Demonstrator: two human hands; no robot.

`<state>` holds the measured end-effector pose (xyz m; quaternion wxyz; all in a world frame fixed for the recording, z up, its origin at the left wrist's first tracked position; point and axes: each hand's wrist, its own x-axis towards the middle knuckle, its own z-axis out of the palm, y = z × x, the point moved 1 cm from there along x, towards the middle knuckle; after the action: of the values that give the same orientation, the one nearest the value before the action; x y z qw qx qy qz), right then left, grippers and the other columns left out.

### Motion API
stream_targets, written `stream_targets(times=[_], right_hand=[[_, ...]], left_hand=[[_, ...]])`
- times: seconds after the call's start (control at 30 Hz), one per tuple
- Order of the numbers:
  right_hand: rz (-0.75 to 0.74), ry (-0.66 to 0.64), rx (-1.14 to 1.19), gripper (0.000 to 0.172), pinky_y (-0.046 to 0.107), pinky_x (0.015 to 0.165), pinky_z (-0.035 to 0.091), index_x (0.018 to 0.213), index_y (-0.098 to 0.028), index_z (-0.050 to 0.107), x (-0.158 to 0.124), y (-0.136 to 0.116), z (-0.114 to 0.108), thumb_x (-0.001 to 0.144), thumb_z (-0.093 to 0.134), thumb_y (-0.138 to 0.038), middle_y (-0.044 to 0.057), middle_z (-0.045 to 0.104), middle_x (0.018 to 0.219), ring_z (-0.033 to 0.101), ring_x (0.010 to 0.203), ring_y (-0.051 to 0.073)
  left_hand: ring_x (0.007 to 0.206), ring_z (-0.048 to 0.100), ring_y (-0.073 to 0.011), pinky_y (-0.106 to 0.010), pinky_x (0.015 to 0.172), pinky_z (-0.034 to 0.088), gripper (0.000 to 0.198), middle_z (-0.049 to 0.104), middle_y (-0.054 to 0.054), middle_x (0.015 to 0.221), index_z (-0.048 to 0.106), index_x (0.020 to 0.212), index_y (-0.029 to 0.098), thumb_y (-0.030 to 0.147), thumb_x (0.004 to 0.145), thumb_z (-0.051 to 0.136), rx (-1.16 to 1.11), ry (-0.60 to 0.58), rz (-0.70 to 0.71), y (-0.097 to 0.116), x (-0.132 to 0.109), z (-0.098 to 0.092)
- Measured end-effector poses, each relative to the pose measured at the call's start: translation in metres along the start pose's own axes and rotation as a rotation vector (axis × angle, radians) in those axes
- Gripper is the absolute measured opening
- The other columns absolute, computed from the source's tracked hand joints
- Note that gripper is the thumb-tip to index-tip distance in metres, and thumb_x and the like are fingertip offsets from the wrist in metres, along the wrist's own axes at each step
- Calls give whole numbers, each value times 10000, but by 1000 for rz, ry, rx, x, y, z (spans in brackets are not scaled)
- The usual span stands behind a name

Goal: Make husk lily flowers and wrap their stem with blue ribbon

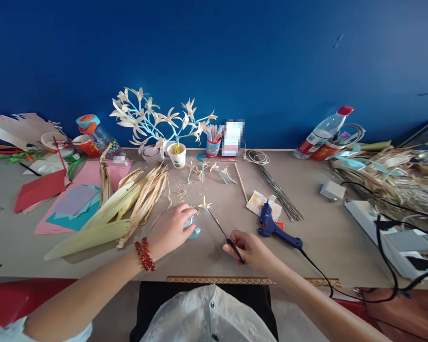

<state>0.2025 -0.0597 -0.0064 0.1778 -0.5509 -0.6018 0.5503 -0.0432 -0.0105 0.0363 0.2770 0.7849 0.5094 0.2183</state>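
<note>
My left hand (171,230), with a red bead bracelet on its wrist, rests on the table with fingers curled over a roll of light blue tape (194,231). A small pale husk flower (204,206) sits at the tip of a thin stem held just past my left fingertips. My right hand (248,249) is closed on the black-handled end of a thin pair of scissors or tool (225,235), whose point reaches up to the flower. A bundle of dried corn husks (128,204) lies left of my left hand.
A blue glue gun (274,227) with its black cord lies right of my right hand. Thin wires (278,193), a wooden stick (241,182), loose husk flowers (207,171), a cup with a husk flower branch (176,155), coloured paper (67,199), a bottle (321,132) and a power strip (374,222) surround the area.
</note>
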Motion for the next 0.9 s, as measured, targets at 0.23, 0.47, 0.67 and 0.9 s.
stream_targets(times=[0.23,0.47,0.67,0.9], right_hand=[[-57,9,36,449,224,467,249,675,-217,409,4,2,1,826,606,-590,-45,525,475,397,471,102],[-116,-64,120,475,231,495,265,713,-211,404,1,0,6,794,639,-616,-48,511,513,391,498,99],[-207,-165,174,561,221,535,290,831,-187,435,-10,-16,-6,722,657,-691,-10,540,759,390,607,98],[-238,-112,-164,485,226,503,260,816,-197,502,-15,-29,-20,661,736,-592,-60,440,613,362,558,107]], left_hand=[[568,503,-116,-233,484,367,269,587,-28,789,681,923,197,408,895,518,-728,-51,-362,6,-12,21],[411,305,-11,-146,369,163,114,507,15,660,610,771,110,215,806,640,-1636,-157,-702,13,15,74],[450,369,-10,-144,402,234,188,551,4,699,619,761,113,247,756,751,-1632,-149,-480,27,28,64],[531,451,-33,-160,468,313,233,612,-16,748,667,774,124,328,750,779,-1512,46,-258,23,43,31]])
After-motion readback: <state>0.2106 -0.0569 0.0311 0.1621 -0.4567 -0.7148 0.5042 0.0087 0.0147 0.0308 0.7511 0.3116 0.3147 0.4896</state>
